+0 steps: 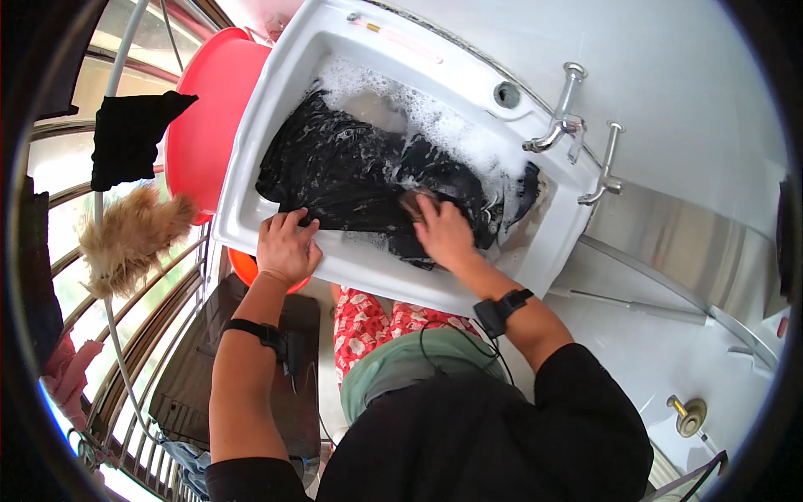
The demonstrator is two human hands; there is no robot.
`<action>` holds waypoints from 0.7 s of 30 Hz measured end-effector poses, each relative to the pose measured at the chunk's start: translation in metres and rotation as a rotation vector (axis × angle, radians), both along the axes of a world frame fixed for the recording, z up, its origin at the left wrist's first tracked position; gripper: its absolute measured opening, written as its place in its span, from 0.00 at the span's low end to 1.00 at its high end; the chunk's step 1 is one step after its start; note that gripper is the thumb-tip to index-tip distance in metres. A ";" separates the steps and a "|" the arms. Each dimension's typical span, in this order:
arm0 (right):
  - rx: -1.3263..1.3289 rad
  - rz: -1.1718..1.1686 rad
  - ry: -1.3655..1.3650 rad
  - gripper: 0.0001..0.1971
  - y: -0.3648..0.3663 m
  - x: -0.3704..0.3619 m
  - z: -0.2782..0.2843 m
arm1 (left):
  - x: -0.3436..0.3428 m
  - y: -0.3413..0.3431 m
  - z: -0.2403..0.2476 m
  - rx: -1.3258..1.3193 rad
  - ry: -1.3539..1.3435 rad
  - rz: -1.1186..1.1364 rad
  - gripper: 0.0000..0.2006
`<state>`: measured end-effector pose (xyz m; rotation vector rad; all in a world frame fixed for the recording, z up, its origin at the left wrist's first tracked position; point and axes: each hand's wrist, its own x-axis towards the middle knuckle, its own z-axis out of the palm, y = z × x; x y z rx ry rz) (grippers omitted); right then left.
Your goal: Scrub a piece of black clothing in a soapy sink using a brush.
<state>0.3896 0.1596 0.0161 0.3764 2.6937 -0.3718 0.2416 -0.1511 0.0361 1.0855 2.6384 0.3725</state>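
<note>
A wet black garment (335,180) lies spread in the white sink (251,159), streaked with suds. My left hand (287,247) is at the sink's near rim, its fingers curled over the near left edge of the cloth and pressing it there. My right hand (445,234) is closed on a brown scrubbing brush (410,203), which rests on the middle of the garment; most of the brush is hidden under the fingers. White foam (443,117) and greyish water gather along the far side of the garment.
Two metal taps (562,125) stand at the sink's right end. A thin pinkish stick (401,40) lies on the far ledge. Left of the sink are a red basin (209,109), a fluffy tan duster (134,238) and a hanging black cloth (134,138). An orange bucket (242,266) sits below the rim.
</note>
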 end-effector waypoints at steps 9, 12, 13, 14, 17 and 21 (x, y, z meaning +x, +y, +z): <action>0.013 -0.157 -0.144 0.31 0.039 0.050 0.044 | -0.008 0.039 -0.004 0.087 -0.120 0.202 0.13; -0.038 -0.154 -0.108 0.32 0.019 0.052 0.036 | -0.022 0.103 -0.012 0.390 -0.096 0.096 0.14; -0.057 -0.134 -0.099 0.32 0.012 0.053 0.033 | -0.024 0.127 -0.011 0.444 -0.133 0.054 0.17; -0.078 -0.131 -0.103 0.32 0.001 0.049 0.033 | -0.030 0.137 -0.028 0.380 -0.224 -0.026 0.21; -0.134 -0.187 -0.035 0.31 -0.016 0.037 0.038 | -0.036 0.141 -0.061 0.026 -0.180 -0.051 0.26; -0.186 -0.302 0.169 0.32 0.006 0.035 0.037 | -0.053 0.124 -0.049 -0.210 -0.096 -0.049 0.33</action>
